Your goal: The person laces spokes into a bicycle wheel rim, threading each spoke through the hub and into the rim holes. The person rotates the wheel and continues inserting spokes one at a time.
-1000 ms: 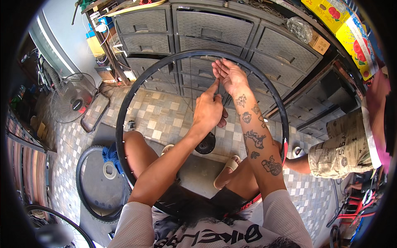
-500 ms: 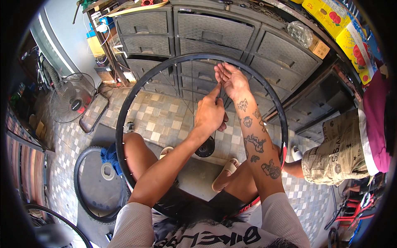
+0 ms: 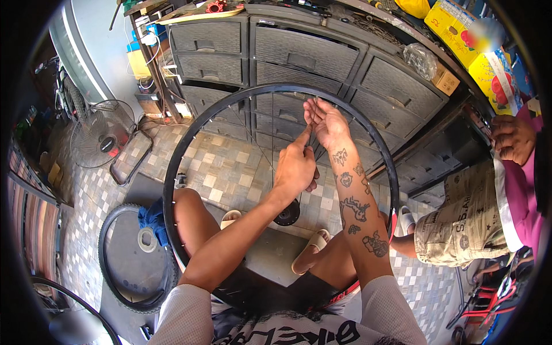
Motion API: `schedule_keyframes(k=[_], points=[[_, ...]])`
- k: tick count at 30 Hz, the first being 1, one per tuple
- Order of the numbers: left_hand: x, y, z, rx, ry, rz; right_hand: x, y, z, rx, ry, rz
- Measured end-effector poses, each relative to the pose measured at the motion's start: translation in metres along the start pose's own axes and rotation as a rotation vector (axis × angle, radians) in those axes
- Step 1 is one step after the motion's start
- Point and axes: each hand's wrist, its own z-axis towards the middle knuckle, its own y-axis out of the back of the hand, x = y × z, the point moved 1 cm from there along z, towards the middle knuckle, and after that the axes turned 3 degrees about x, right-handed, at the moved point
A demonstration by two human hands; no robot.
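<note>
A black bicycle rim (image 3: 393, 167) rests upright-tilted around my legs, with a few thin spokes (image 3: 272, 138) running to a dark hub (image 3: 286, 213). My left hand (image 3: 296, 167) grips a spoke above the hub, its index finger stretched up along it. My right hand (image 3: 328, 123), palm turned up, pinches at the upper part of the same area, fingertips on a spoke just inside the rim; exactly which spoke each finger touches is hard to make out.
Grey drawers (image 3: 303, 52) stand ahead. At left are a fan (image 3: 100, 135), a loose tyre (image 3: 118, 218) and blue cloth (image 3: 150, 218). Another person's hand (image 3: 512, 138) and khaki shorts (image 3: 460, 224) are at right, near red metal parts (image 3: 494, 293) and yellow boxes (image 3: 494, 75).
My hands and the top of the rim appear somewhat lower in view, with the grip much the same. The other person's hand has come into view at the right.
</note>
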Motion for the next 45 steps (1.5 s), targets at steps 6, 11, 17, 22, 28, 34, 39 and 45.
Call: schedule_keyframes(k=[6, 11, 17, 22, 28, 34, 39, 45], points=[[0.0, 0.002, -0.002, 0.011, 0.025, -0.007, 0.001, 0.0, -0.002, 0.005, -0.009, 0.008], [0.0, 0.001, -0.001, 0.016, 0.029, 0.003, 0.0, 0.002, -0.001, -0.018, 0.001, 0.007], [0.0, 0.002, 0.004, 0.019, 0.022, -0.013, -0.001, 0.002, 0.001, -0.03, 0.035, -0.034], [-0.003, 0.001, 0.004, 0.021, 0.024, -0.038, -0.001, -0.002, -0.001, -0.029, 0.08, -0.065], [-0.002, 0.0, 0.005, 0.022, 0.021, -0.036, 0.0, -0.001, -0.001, 0.005, 0.08, -0.086], [0.002, -0.001, 0.005, 0.019, 0.004, -0.029, 0.003, -0.004, -0.003, 0.022, 0.044, -0.091], [0.002, -0.002, 0.006, 0.014, -0.01, -0.03, 0.004, -0.007, -0.005, -0.084, 0.063, -0.131], [0.001, -0.003, 0.002, 0.0, -0.027, -0.019, 0.001, -0.01, -0.006, -0.136, 0.074, -0.213]])
